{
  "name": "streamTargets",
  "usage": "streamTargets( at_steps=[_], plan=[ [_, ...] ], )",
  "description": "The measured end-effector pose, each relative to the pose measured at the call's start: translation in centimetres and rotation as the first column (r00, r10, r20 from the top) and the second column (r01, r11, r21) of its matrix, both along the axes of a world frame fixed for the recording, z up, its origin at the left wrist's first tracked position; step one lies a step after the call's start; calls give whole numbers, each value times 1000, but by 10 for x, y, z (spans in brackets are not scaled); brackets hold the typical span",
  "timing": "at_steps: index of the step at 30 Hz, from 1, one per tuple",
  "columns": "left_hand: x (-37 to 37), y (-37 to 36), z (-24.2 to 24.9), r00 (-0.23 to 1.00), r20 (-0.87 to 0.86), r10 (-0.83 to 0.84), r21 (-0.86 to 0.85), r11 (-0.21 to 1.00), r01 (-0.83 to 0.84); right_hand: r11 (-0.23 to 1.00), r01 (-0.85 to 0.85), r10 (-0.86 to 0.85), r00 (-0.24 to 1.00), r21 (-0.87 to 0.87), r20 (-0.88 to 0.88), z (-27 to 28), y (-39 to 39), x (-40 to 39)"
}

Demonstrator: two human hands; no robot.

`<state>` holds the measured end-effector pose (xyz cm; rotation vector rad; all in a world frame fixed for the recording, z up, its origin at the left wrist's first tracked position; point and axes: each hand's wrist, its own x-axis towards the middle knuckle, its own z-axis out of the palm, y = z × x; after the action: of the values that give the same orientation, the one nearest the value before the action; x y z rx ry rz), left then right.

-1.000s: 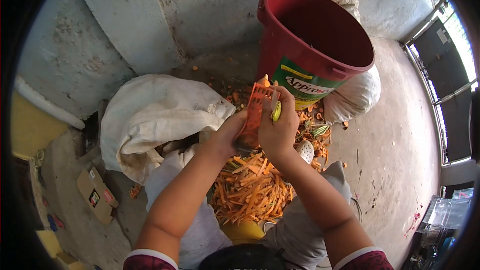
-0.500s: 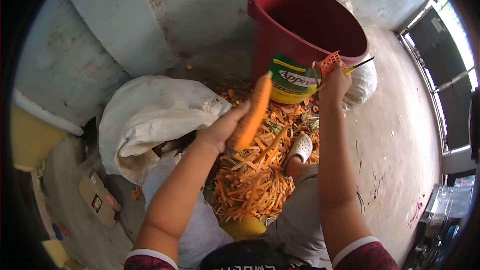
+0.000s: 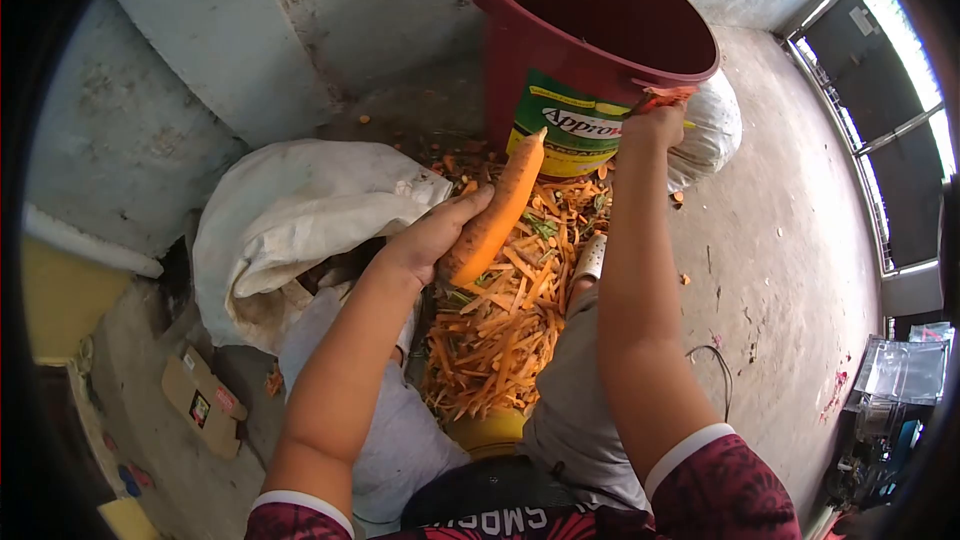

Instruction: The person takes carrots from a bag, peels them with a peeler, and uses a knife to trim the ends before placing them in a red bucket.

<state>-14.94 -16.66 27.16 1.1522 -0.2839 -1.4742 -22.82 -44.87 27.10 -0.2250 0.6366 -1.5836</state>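
Note:
My left hand [image 3: 440, 232] is closed round a large orange carrot [image 3: 502, 208], its narrow end pointing up and away from me. At the near rim of a red tub [image 3: 510, 70] is my right hand [image 3: 655, 125], closed on an orange-red peeler [image 3: 668, 96] that is mostly hidden by the fingers. The tub carries a green and yellow label. Below both hands, a heap of carrot peelings [image 3: 490, 350] lies between my legs.
An open white sack [image 3: 310, 200] stands at the left, beside the wall. Another white sack [image 3: 708, 130] is behind the tub. Flattened cardboard [image 3: 203, 402] lies at the lower left, and clear plastic containers [image 3: 903, 370] are at the far right.
The view has shifted, with the tub higher in it. My right hand has turned, so the peeler shows less. The carrot stays in my left hand, a little lower and to the left.

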Motion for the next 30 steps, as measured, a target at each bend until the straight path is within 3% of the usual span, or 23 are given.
streamTargets(
  at_steps=[5, 10, 13, 14, 17, 18, 21, 22, 25, 30],
  plan=[
    [0, 12, 0, 998, 11, -67, -31, 997, 67, 994, -57, 68, 991, -93, 119, -11, -5, 4],
    [-5, 20, 6, 987, -55, -150, -139, 980, 141, 991, -56, 61, 997, -120, 40, -11, 2, 13],
    [-23, 23, 20, 975, 163, -148, -239, 953, 185, 995, -48, 51, 998, -91, 33, -16, -1, 16],
    [-30, 23, 23, 986, 94, -140, -233, 959, 159, 997, -44, 46, 999, -68, 29, -17, -1, 17],
    [-42, 21, 37, 944, 257, -205, -264, 925, 273, 1000, -29, 30, 991, -7, 127, -18, 0, 19],
    [-48, 21, 32, 884, 438, -164, -224, 932, 284, 999, -35, 36, 991, -12, 127, -20, -2, 20],
    [-59, 21, 32, 814, 514, -272, -160, 901, 402, 999, -44, 48, 990, -27, 130, -24, -4, 22],
    [-63, 21, 30, 838, 441, -321, -128, 902, 413, 999, -43, 47, 990, -32, 134, -25, -3, 22],
    [-72, 20, 27, 748, 614, -254, -123, 905, 408, 999, -36, 39, 990, -24, 137, -23, -1, 23],
    [-82, 17, 16, 712, 671, -205, -143, 907, 396, 999, -32, 33, 992, -5, 118, -21, 1, 23]
  ],
)
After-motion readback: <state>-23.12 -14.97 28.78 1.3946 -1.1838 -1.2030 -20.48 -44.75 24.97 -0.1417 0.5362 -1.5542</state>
